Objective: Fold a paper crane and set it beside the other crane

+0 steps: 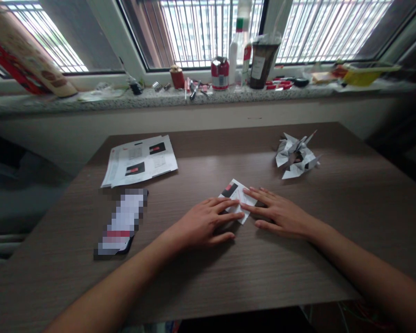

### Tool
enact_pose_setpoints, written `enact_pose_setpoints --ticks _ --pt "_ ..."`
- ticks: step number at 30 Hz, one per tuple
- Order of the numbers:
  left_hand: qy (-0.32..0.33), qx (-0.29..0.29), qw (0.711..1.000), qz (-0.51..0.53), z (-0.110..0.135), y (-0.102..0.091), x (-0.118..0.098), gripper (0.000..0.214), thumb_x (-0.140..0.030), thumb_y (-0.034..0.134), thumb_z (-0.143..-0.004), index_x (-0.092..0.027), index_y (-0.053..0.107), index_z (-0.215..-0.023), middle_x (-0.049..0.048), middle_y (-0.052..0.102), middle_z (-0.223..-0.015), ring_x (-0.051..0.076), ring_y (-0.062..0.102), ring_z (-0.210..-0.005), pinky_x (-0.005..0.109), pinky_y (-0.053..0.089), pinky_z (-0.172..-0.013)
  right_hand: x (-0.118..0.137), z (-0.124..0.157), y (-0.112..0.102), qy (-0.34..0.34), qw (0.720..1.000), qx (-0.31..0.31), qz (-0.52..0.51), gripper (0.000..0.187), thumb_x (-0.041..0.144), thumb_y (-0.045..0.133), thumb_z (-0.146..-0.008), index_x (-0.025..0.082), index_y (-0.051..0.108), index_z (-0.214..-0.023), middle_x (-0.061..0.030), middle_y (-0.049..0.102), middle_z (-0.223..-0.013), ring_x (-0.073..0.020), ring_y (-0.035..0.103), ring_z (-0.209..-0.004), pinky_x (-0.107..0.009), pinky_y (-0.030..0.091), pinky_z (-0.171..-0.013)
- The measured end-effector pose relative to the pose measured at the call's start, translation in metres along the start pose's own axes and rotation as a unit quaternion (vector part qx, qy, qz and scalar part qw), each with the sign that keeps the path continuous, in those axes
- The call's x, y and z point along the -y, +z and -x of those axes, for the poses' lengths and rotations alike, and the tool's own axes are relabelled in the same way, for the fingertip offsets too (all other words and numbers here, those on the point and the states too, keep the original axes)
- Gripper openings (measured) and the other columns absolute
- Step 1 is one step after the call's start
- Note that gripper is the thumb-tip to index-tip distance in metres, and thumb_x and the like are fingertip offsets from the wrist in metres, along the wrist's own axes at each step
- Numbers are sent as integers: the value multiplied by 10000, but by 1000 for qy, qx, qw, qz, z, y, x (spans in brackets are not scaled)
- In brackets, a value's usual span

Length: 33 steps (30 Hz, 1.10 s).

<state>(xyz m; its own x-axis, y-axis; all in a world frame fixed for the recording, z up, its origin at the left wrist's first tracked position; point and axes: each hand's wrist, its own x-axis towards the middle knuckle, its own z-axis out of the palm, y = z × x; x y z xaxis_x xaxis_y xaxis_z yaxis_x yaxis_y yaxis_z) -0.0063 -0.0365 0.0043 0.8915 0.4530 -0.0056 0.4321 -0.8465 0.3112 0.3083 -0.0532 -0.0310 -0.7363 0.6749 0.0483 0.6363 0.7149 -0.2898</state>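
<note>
A small folded paper square [231,190], white with a black and red printed patch, lies turned like a diamond on the table. From the left, my left hand [210,221] rests its outstretched fingertips on the paper, the thumb apart on the table side. My right hand [277,212] presses its spread fingers on the paper's right side. Both hands are flat with fingers apart, and neither grips the paper. Part of the paper's middle and right edge is hidden under the fingers.
A stack of printed sheets [140,162] lies at the back left, with a phone [121,224] nearer me. Several folded paper pieces [296,155] sit in a ring at the back right. The windowsill [149,102] holds a red can [220,73], a drink cup [262,62] and scissors [279,85].
</note>
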Motion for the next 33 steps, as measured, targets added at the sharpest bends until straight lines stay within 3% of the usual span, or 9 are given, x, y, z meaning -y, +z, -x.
enact_pose_setpoints --ticks 5,12,15,19,25,33 --pt "0 -5 1000 4 0 1 1 548 -512 571 -1037 -348 477 -1551 44 365 -1676 317 415 -1484 513 340 -1226 -7 -3 7 41 998 -25 26 660 469 410 -1096 395 76 -1661 39 232 -1707 -246 257 -1574 -530 249 -1293" --pt "2 -7 1000 10 -1 1 1 547 -519 577 -1033 -353 485 -1546 45 379 -1669 329 406 -1490 526 346 -1223 -10 -11 8 85 992 -79 49 713 486 419 -1079 398 22 -1665 37 226 -1711 -271 256 -1574 -540 278 -1280" --pt "3 -13 1000 12 0 2 1 547 -510 590 -1028 -351 490 -1542 49 382 -1667 334 411 -1485 529 344 -1223 -3 -13 5 48 996 -66 27 733 487 423 -1082 363 4 -1670 20 166 -1724 -270 245 -1578 -519 227 -1301" --pt "3 -16 1000 11 1 2 1 542 -501 582 -1031 -330 496 -1539 77 381 -1659 337 426 -1471 516 361 -1214 6 -14 3 -30 1000 -4 -1 772 528 469 -1066 320 39 -1673 -4 190 -1719 -249 250 -1577 -476 201 -1311" --pt "-7 -15 1000 12 2 2 0 536 -518 561 -1039 -325 501 -1536 96 394 -1637 337 451 -1450 507 374 -1209 12 -12 0 -57 998 35 -15 743 524 489 -1062 343 99 -1667 17 203 -1712 -240 227 -1583 -493 142 -1320" --pt "14 -29 999 30 4 4 3 509 -537 587 -1027 -370 537 -1505 62 342 -1670 326 421 -1472 492 352 -1231 15 -11 -4 -53 998 31 -19 789 582 514 -1034 340 114 -1669 24 207 -1706 -258 232 -1580 -480 159 -1320"
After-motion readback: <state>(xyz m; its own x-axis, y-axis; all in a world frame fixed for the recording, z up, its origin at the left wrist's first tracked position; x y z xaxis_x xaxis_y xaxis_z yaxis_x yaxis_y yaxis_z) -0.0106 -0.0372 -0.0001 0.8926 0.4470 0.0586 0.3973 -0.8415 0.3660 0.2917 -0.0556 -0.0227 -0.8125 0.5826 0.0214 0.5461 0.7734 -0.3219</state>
